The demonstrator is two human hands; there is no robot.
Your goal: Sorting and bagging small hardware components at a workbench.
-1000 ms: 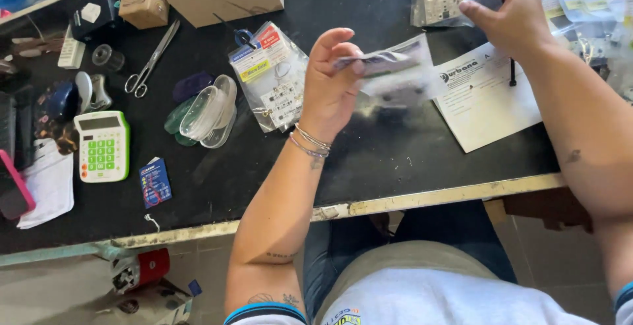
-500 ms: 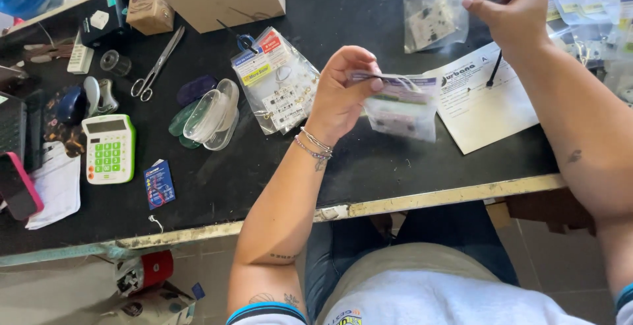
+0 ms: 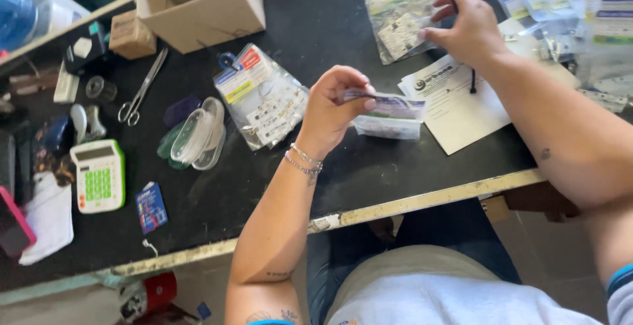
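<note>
My left hand (image 3: 333,111) is raised over the black table (image 3: 277,186) and pinches a small clear plastic bag (image 3: 389,115) with a purple header by its top edge. My right hand (image 3: 465,28) reaches farther back, holding a thin black pen (image 3: 469,68) and touching a pile of clear bags with small parts (image 3: 399,12). A white printed sheet (image 3: 455,97) lies flat between the two hands, under the right wrist.
A stack of packaged bags (image 3: 260,97) lies left of my left hand, with clear plastic cases (image 3: 198,134), scissors (image 3: 142,88), a green calculator (image 3: 99,175) and a cardboard box (image 3: 201,2) farther left. More bags (image 3: 573,15) fill the far right. The table's worn front edge (image 3: 409,201) runs above my lap.
My left hand has kept the small bag and shifted slightly. My right hand moved left from the far right bags to the pile at the back centre.
</note>
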